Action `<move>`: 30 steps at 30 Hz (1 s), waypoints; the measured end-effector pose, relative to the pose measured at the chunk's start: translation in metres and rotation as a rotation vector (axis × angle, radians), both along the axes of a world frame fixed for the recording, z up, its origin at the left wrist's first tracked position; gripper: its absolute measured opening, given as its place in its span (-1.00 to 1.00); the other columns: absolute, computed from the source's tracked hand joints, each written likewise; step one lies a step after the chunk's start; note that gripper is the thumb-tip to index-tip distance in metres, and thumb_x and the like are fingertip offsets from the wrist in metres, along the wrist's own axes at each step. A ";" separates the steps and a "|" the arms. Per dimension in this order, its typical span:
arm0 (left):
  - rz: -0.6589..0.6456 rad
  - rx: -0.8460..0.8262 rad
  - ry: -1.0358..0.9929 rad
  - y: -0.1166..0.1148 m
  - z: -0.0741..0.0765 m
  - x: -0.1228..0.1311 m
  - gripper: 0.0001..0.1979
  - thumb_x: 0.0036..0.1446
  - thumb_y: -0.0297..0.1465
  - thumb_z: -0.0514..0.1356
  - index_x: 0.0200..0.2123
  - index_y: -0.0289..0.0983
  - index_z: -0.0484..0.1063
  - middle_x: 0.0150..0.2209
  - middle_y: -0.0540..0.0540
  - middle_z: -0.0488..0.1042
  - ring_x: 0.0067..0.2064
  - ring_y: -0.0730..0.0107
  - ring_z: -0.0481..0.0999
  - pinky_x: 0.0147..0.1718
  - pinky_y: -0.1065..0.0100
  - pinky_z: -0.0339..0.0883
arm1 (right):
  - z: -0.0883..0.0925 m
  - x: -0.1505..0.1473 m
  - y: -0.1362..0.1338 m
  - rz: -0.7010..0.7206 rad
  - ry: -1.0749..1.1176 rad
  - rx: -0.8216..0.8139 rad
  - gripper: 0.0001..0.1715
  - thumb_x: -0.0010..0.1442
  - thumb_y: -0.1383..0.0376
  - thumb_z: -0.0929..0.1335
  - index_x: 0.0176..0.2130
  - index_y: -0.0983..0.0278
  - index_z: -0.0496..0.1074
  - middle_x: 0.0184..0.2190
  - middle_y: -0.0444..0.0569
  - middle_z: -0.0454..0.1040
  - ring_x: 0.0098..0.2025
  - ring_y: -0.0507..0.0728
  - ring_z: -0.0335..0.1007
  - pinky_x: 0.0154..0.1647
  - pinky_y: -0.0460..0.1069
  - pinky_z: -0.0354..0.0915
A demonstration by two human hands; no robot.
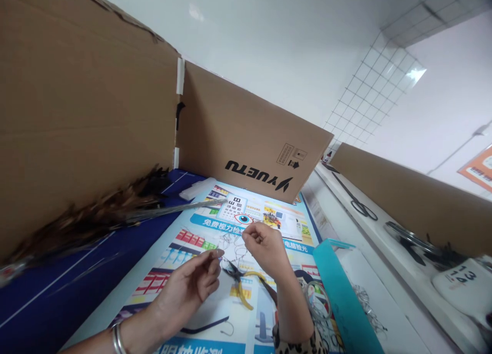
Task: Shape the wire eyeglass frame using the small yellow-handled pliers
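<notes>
Head-worn view, forward and down, close above the printed mat

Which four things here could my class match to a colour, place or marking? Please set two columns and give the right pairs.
Things:
1. Pliers
2. Left hand
3. Scissors
4. Cardboard panel

Descriptions:
A. Lying on the white ledge at the right
B. With a silvery bangle at its wrist
C. Printed with dark, upside-down lettering
D. With yellow handles

Pairs: 1-D, 2-B, 3-A, 4-C
</notes>
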State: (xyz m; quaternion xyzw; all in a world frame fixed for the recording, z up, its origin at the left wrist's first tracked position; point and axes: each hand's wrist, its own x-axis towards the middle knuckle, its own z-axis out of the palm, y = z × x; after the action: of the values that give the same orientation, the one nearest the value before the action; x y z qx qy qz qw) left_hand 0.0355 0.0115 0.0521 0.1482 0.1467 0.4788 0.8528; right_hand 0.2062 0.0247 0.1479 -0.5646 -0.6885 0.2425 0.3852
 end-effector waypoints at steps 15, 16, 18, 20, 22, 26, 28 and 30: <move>-0.016 -0.002 0.017 -0.001 0.006 -0.003 -0.87 0.21 -0.44 0.21 -0.34 -0.39 0.52 -0.54 0.02 0.34 -0.58 0.58 0.20 -0.58 0.49 0.20 | -0.002 0.000 -0.001 0.004 0.003 0.018 -0.89 0.09 0.34 0.31 -0.44 0.24 0.44 -0.54 -0.19 0.41 -0.50 0.00 0.32 -0.48 -0.13 0.19; -0.016 0.002 0.020 -0.001 0.006 -0.003 -0.88 0.21 -0.45 0.21 -0.34 -0.39 0.51 -0.54 0.02 0.34 -0.58 0.58 0.20 -0.58 0.49 0.21 | -0.002 0.000 -0.001 0.006 0.002 0.020 -0.88 0.09 0.34 0.31 -0.44 0.24 0.44 -0.55 -0.19 0.40 -0.50 0.00 0.32 -0.48 -0.13 0.19; -0.016 0.014 0.025 -0.001 0.007 -0.003 -0.87 0.22 -0.45 0.21 -0.35 -0.38 0.51 -0.54 0.02 0.34 -0.58 0.57 0.20 -0.58 0.49 0.21 | -0.001 0.000 -0.001 0.009 0.006 0.019 -0.88 0.09 0.34 0.31 -0.44 0.24 0.44 -0.55 -0.19 0.40 -0.50 0.00 0.32 -0.49 -0.14 0.19; -0.021 0.022 0.026 -0.001 0.006 -0.003 -0.86 0.23 -0.46 0.19 -0.36 -0.38 0.51 -0.54 0.02 0.34 -0.58 0.57 0.19 -0.58 0.48 0.21 | -0.001 -0.001 -0.001 0.010 0.008 0.020 -0.88 0.09 0.34 0.31 -0.44 0.24 0.44 -0.54 -0.19 0.40 -0.51 -0.01 0.31 -0.49 -0.14 0.19; -0.024 0.028 0.023 -0.001 0.005 -0.004 -0.85 0.23 -0.46 0.19 -0.36 -0.38 0.51 -0.54 0.02 0.34 -0.58 0.57 0.19 -0.58 0.48 0.21 | 0.000 -0.001 -0.002 0.006 0.005 0.021 -0.88 0.09 0.35 0.31 -0.44 0.24 0.44 -0.55 -0.19 0.40 -0.51 -0.01 0.31 -0.49 -0.14 0.19; -0.028 0.042 0.023 0.001 0.003 -0.003 -0.86 0.22 -0.45 0.20 -0.36 -0.38 0.51 -0.53 0.00 0.35 -0.58 0.56 0.21 -0.57 0.48 0.20 | 0.000 -0.002 -0.003 0.005 -0.008 0.014 -0.88 0.08 0.36 0.31 -0.45 0.23 0.44 -0.55 -0.19 0.40 -0.51 -0.01 0.30 -0.49 -0.15 0.18; -0.031 0.040 0.028 0.001 0.004 -0.003 -0.88 0.21 -0.46 0.21 -0.36 -0.37 0.51 -0.53 0.00 0.36 -0.58 0.56 0.21 -0.57 0.47 0.20 | 0.000 -0.002 -0.003 0.007 -0.011 0.017 -0.88 0.08 0.36 0.31 -0.45 0.23 0.44 -0.55 -0.20 0.40 -0.51 -0.02 0.30 -0.49 -0.15 0.17; -0.032 0.035 0.035 0.002 0.004 -0.004 -0.88 0.20 -0.46 0.21 -0.36 -0.37 0.51 -0.53 0.00 0.36 -0.58 0.56 0.21 -0.56 0.47 0.21 | 0.000 -0.002 -0.003 0.007 -0.012 0.015 -0.88 0.08 0.35 0.31 -0.45 0.23 0.44 -0.55 -0.20 0.40 -0.51 -0.01 0.30 -0.49 -0.14 0.17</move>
State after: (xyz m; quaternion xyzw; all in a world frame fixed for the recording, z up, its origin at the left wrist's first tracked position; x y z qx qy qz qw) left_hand 0.0317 0.0131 0.0565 0.1739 0.1507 0.4647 0.8550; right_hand 0.2043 0.0218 0.1483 -0.5606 -0.6946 0.2356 0.3845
